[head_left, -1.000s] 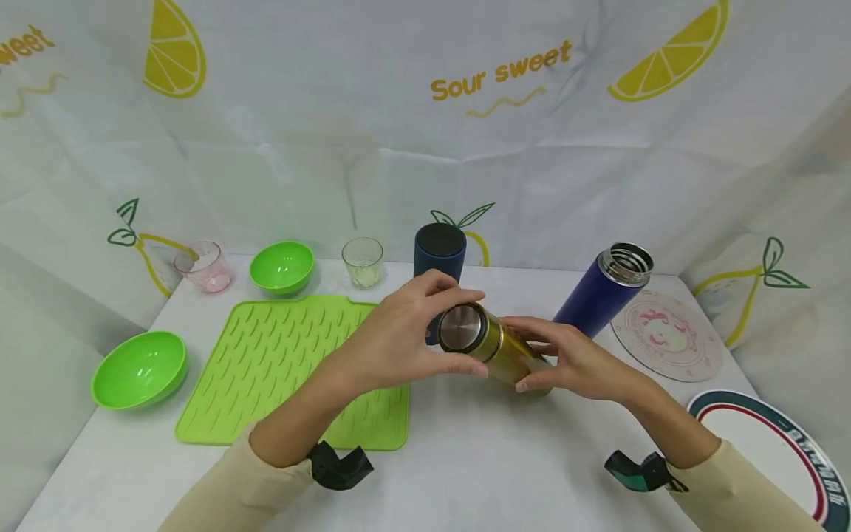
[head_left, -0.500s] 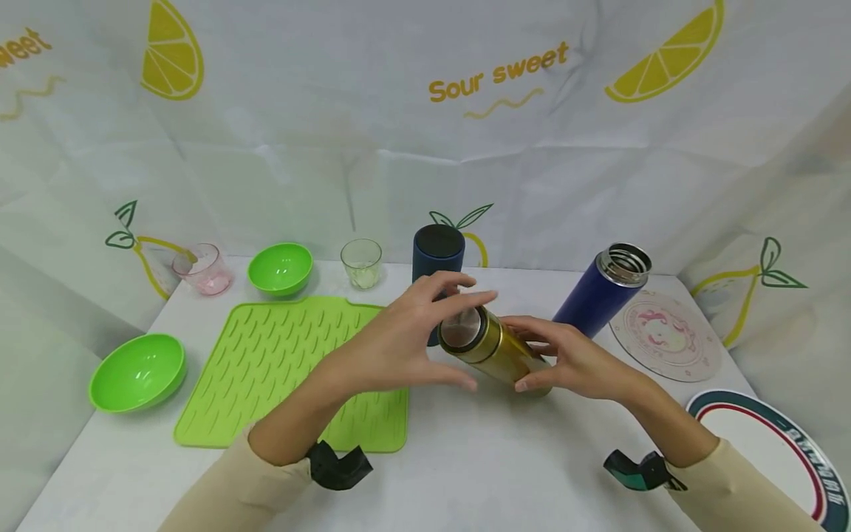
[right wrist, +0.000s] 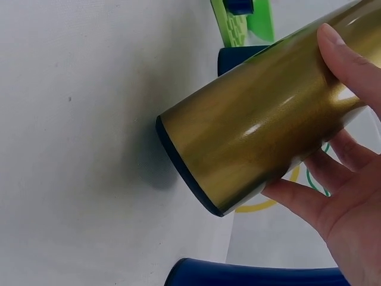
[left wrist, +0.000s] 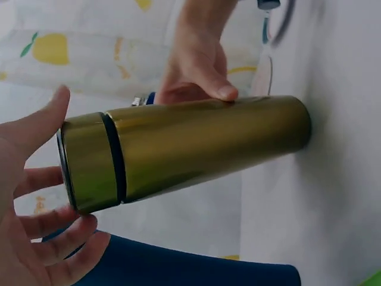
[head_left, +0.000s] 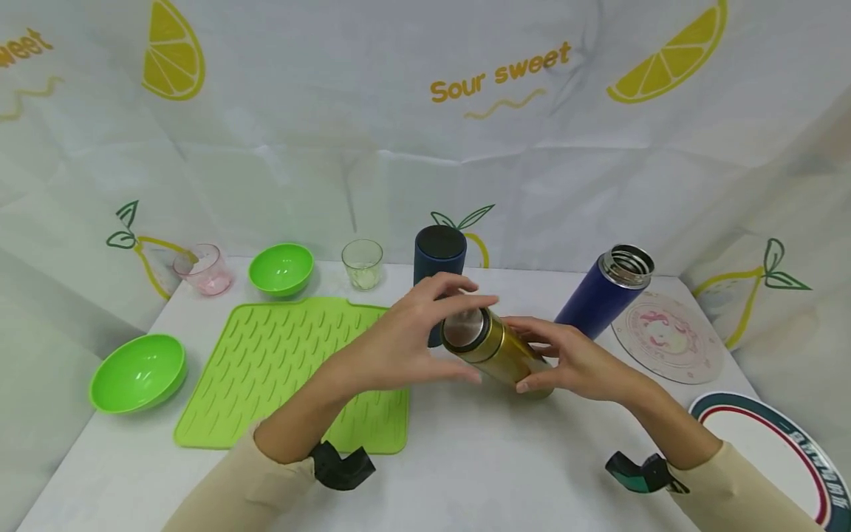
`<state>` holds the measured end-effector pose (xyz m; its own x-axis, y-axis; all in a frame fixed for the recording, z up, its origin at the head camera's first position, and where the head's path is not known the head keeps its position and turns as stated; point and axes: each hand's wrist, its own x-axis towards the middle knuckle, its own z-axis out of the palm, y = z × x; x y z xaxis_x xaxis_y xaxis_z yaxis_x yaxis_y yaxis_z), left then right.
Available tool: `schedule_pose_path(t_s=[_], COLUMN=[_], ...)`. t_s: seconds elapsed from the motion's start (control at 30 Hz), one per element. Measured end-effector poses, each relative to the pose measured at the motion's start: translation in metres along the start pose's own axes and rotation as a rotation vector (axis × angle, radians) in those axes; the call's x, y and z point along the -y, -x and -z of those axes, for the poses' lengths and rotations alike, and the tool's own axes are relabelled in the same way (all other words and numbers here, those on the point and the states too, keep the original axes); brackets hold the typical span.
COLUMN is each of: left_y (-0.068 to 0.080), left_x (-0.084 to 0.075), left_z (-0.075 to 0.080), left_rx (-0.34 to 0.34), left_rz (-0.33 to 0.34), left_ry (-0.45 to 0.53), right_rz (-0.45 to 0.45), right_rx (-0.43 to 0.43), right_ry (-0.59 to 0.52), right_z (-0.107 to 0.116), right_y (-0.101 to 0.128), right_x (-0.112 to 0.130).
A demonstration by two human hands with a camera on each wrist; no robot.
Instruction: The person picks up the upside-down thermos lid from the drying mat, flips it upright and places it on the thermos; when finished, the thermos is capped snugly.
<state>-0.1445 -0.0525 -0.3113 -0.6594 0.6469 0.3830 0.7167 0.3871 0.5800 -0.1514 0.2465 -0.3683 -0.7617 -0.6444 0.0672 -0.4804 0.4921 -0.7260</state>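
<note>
Right, I've got the gold flask (head_left: pixel 495 351) tilted on the bench (head_left: pixel 465 458), just in front of the dark blue cup (head_left: pixel 439 255). My right hand (head_left: pixel 572 362) grips its body to steady it, my left hand (head_left: pixel 405 340) cups the lid end, fingers loose around it.

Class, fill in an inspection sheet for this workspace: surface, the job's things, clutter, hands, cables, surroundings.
Surface: white table, with a green ridged mat left of centre.
Job's things: gold flask, lid on, tilted, base near the table.
Clutter: two green bowls, pink cup, clear glass, dark blue cup, open blue flask, round coaster, rimmed plate.
Hands: right hand grips the flask body; left hand has its fingers spread round the lid, firm contact unclear.
Cables: nothing seen.
Surroundings: white lemon-print cloth reading "Sour sweet".
</note>
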Motion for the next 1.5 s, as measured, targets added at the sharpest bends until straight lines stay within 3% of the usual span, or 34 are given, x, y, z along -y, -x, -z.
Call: schedule_pose_path(t_s=[0.1,0.23,0.37,0.5,0.67,0.87,1.07,1.13,1.23,1.5], left_y=[-0.001,0.0,0.0,-0.001,0.0,0.002,0.0,-0.001,-0.002,-0.002], left_x=[0.0,-0.001,0.0,-0.001,-0.006,-0.004,-0.01,-0.011,-0.01,-0.001], left_z=[0.0,0.003,0.0,0.002,0.0,0.004,-0.004,-0.006,-0.005,0.006], left_rx=[-0.022,0.023,0.015,0.027,0.016,0.074,-0.012,-0.032,-0.025,0.086], left_rz=[0.008,-0.006,0.036,-0.006,0.086,-0.009,0.165,0.185,0.156,0.025], left_ry=[-0.006,0.019,-0.045,-0.027,-0.193,-0.086,-0.252,-0.255,-0.209,0.088], right_rz=[-0.003,-0.001,0.002,0.002,0.011,0.02,0.04,0.038,0.038,0.031], right_rx=[0.002,0.003,0.008,0.007,0.005,0.01,0.009,0.017,0.021,0.032], right_ry=[0.002,-0.003,-0.008,-0.001,-0.003,-0.001,-0.007,-0.011,-0.008,-0.013], right_z=[0.0,0.0,0.0,0.0,0.0,-0.001,-0.002,-0.001,-0.001,0.0], right_y=[0.0,0.0,0.0,0.001,0.0,0.001,-0.002,-0.003,-0.003,-0.005], right_x=[0.0,-0.001,-0.001,0.0,0.001,0.001,0.001,0.002,0.001,0.002])
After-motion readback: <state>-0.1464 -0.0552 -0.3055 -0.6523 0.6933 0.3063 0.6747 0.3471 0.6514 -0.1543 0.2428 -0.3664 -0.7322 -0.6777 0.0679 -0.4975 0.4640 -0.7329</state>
